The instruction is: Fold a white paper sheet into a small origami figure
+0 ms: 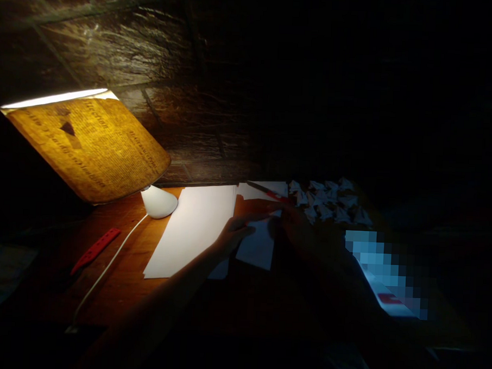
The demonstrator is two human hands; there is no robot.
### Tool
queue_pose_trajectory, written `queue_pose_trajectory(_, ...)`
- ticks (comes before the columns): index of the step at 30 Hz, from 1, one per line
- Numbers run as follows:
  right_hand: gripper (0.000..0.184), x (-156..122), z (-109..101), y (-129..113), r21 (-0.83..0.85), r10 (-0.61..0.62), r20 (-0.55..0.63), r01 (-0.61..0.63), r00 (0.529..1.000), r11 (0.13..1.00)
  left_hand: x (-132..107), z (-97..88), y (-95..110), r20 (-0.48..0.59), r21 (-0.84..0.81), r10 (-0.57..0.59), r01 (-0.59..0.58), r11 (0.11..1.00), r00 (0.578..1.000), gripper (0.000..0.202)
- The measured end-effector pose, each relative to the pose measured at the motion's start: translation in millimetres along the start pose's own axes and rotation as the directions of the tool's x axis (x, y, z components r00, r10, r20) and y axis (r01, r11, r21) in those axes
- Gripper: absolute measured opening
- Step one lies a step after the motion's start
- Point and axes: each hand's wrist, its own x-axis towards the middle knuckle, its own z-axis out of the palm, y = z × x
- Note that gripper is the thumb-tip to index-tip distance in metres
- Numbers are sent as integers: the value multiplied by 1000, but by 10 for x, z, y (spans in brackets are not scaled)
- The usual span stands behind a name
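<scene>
In dim lamplight my left hand (236,231) rests on a small white paper piece (256,249) on the wooden desk (120,266), fingers curled against its left edge. My right hand (292,218) sits in shadow at the paper's right side, fingers closed around it; the grip is hard to make out. A large white sheet (193,228) lies just left of my hands. A red-handled pen or cutter (266,192) lies beyond them on another paper.
A lit table lamp with a yellow printed shade (95,148) and white base (159,201) stands at the left, its cord (103,273) trailing forward. A red ruler (95,250) lies left. Several small folded paper pieces (329,202) are heaped at the right. A glowing screen (383,269) is right.
</scene>
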Motion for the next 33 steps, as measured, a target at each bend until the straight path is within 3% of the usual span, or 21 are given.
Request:
queue_pose_trajectory(2, 35, -3, -17, 5, 1, 23, -18, -23, 1000, 1000, 2, 7, 16, 25, 50, 23, -24, 998, 999, 24)
queue_pose_trajectory(6, 34, -9, -18, 13, 0, 5, -28, -5, 1000, 1000, 6, 33, 48, -8, 150, 69, -67, 986, 998, 29)
queue_pose_trajectory(10, 38, -14, 18, 10, 24, 23, 21, -23, 1000, 999, 0, 43, 27, -2, 149, 50, -49, 988, 999, 22)
queue_pose_trajectory(15, 32, -39, 46, -59, 64, -6, 27, 4, 1000, 998, -25, 52, 11, -62, 74, 110, -106, 992, 992, 35)
queue_pose_trajectory(20, 29, -65, 71, -66, -93, -62, 112, 73, 992, 993, -32, 55, 49, -88, 15, 187, -186, 982, 978, 59)
queue_pose_trajectory(24, 26, -84, 98, -9, -160, -52, 130, 73, 990, 984, -19, 49, 21, -53, -4, 153, -154, 988, 987, 66)
queue_pose_trajectory(28, 23, -112, 89, -45, -148, -5, 112, 22, 994, 989, -21, 35, -52, 2, -4, 90, -90, 996, 996, 47)
queue_pose_trajectory(30, 25, -120, 79, -81, -122, 36, 143, -19, 989, 992, -28, 30, -66, -31, 11, 75, -74, 997, 997, 38)
queue_pose_trajectory(33, 26, -114, 72, -99, -95, 69, 177, -52, 982, 994, -35, 34, -32, -94, 99, 34, -25, 995, 995, 41)
